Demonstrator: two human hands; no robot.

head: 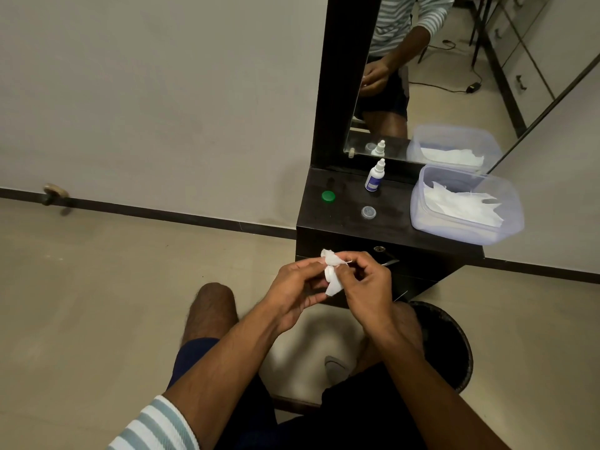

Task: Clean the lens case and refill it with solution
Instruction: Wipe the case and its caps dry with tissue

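Here the white lens case [330,277] sits in mid-air before the dark cabinet's front edge [373,237], pinched in the left hand [293,292], its long axis running roughly upright. The right hand [365,285], just beside it, fingers curled shut, presses a tissue [332,264] into the case; the solution bottle [375,177] stands near the cabinet's back edge, nearer that hand.

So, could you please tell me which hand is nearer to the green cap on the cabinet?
Left. The left hand sits below the green cap, slightly left; the right hand is farther right.
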